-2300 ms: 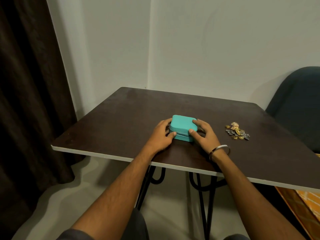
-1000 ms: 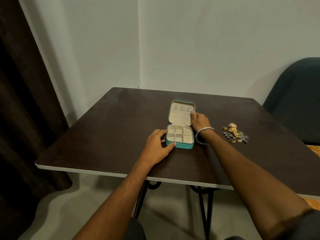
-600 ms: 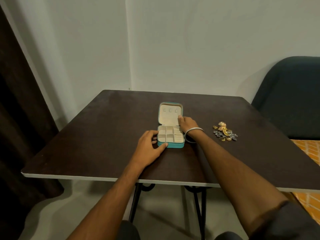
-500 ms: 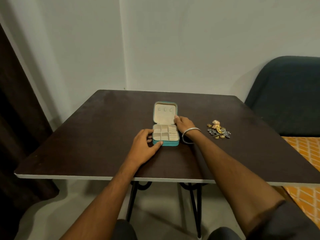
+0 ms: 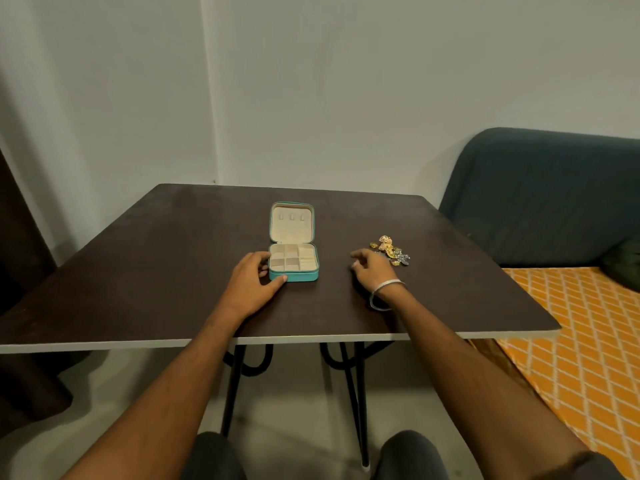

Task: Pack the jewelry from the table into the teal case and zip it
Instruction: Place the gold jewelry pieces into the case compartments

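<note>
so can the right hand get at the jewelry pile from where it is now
Probably yes. The right hand hangs just left of the jewelry pile, fingers loose and holding nothing, with only bare table between them. The open teal case sits off to its left.

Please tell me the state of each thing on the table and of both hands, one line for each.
teal case: open, lid laid back flat, compartments empty.
jewelry: loose pile on the table, right of the case, not packed.
left hand: rests against the case's left front corner, thumb on its front wall.
right hand: beside the pile, fingers loosely curled, holds nothing.
bangle: on the right wrist.
</note>
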